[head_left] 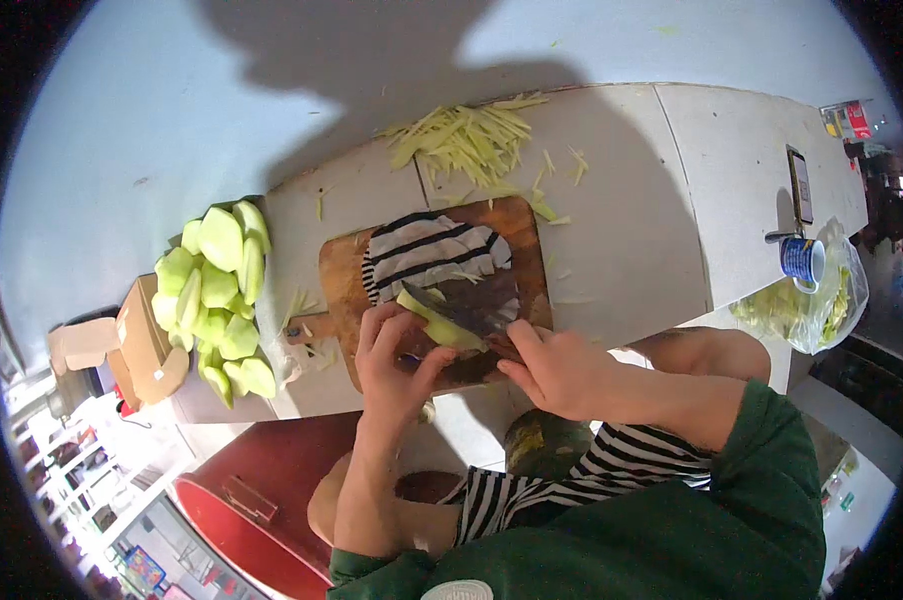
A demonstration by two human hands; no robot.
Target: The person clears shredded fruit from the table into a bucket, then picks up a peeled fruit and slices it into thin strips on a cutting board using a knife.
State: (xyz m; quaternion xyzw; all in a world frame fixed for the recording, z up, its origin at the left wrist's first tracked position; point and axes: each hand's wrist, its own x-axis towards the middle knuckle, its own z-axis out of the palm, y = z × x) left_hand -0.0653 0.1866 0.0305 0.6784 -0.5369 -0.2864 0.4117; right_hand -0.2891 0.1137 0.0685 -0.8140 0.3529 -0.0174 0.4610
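Observation:
My left hand [392,350] has its fingers and thumb closed on a peeled, pale green fruit piece [440,322], whose exact kind I cannot tell. My right hand [562,370] grips a knife [462,308], its dark blade lying along the far side of the piece. Both hands are over a wooden cutting board [344,268]. A black-and-white striped cloth [437,248] is bunched on the board beyond the blade. Thin shreds lie on the board, and a heap of pale green strips [467,140] sits behind it. My right fingers hide most of the knife's handle.
Several peeled green pieces [220,285] are piled at the left, beside an open cardboard box [147,345]. On the right are a phone [800,185], a blue-and-white cup [800,260] and a plastic bag of green strips [822,305]. Below the counter stands a red bin [272,480].

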